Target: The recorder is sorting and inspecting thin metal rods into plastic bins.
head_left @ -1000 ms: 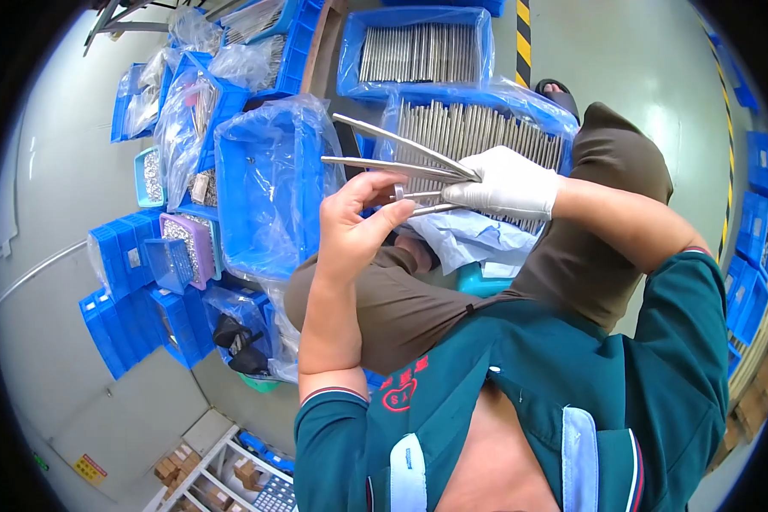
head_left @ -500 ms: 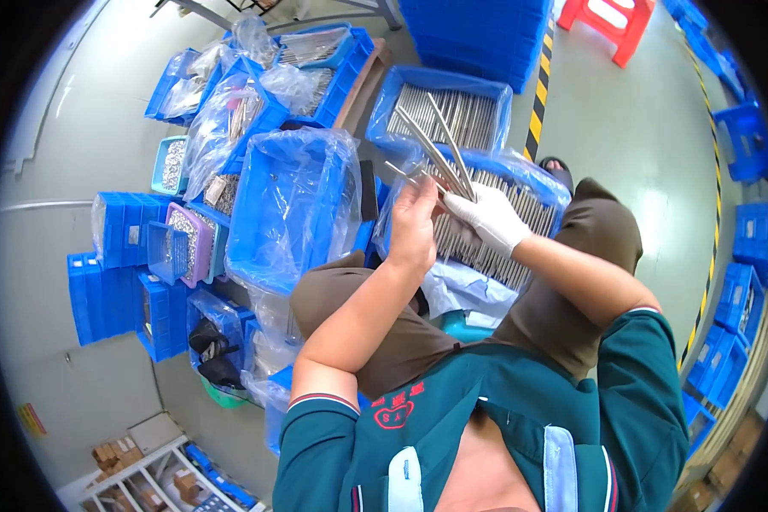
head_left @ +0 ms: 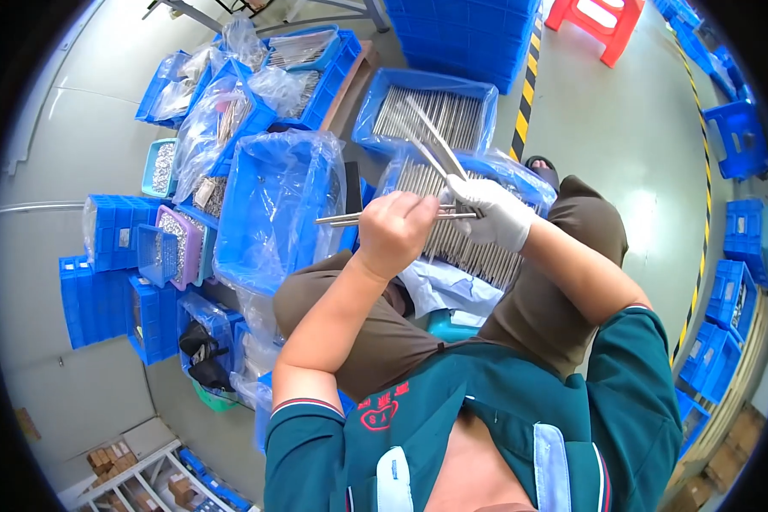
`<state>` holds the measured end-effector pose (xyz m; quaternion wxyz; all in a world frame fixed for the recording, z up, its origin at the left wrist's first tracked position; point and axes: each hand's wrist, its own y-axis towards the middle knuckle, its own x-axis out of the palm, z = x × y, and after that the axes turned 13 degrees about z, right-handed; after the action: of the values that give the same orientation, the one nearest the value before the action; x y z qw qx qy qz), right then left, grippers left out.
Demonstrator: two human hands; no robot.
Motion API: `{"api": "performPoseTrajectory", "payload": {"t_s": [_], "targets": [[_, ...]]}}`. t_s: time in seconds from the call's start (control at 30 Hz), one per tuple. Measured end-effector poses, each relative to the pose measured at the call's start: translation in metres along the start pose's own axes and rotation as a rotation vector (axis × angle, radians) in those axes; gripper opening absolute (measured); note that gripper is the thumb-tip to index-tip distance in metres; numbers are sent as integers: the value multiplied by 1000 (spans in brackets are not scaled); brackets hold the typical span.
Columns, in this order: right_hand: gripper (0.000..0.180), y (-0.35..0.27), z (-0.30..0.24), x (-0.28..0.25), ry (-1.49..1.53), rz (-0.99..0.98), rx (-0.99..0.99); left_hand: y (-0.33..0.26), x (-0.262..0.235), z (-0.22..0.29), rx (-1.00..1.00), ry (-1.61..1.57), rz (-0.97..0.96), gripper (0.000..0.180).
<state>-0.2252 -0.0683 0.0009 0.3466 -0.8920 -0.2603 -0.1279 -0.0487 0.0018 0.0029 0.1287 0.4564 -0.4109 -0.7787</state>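
Note:
My bare left hand [head_left: 392, 232] is closed around thin metal rods [head_left: 337, 220], which lie crosswise and reach over to the right hand. My right hand [head_left: 497, 213], in a white glove, grips long slim metal pieces [head_left: 439, 149] that fan out up and to the left; their exact kind is unclear. Below both hands stands a blue bin lined with clear plastic [head_left: 533, 181], packed with rows of slender metal pieces [head_left: 474, 253]. Beyond it, a second blue bin [head_left: 489, 115] holds similar rows. A pale blue cloth [head_left: 454, 290] lies at the near bin's front edge.
To the left is a large plastic-lined blue bin [head_left: 269, 183]. Farther left are a purple tray [head_left: 193, 247] of small metal parts and several stacked blue crates [head_left: 102, 299]. Tall blue crates [head_left: 461, 38] and a red stool [head_left: 602, 26] stand ahead. Striped tape [head_left: 527, 94] marks the floor.
My left hand has moved left and down, turning the thin rods from slanting to nearly level. The pieces in my right hand have swung slightly, and the whole view has shifted a little.

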Motion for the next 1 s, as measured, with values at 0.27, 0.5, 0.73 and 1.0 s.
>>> {"api": "performPoseTrajectory", "payload": {"t_s": [0.27, 0.5, 0.73, 1.0], "targets": [[21, -2, 20, -5, -74, 39, 59, -9, -5, 13, 92, 224, -162, 10], [15, -8, 24, 0, -93, -59, -55, -3, -27, 15, -306, -116, -423, 17], [28, -25, 13, 23, -586, -60, -244, 10, -45, -9, -1120, -675, -1008, 24], [15, -22, 1, 24, -177, -7, 207, 10, -87, -16, -48, 215, -517, 5]]}}
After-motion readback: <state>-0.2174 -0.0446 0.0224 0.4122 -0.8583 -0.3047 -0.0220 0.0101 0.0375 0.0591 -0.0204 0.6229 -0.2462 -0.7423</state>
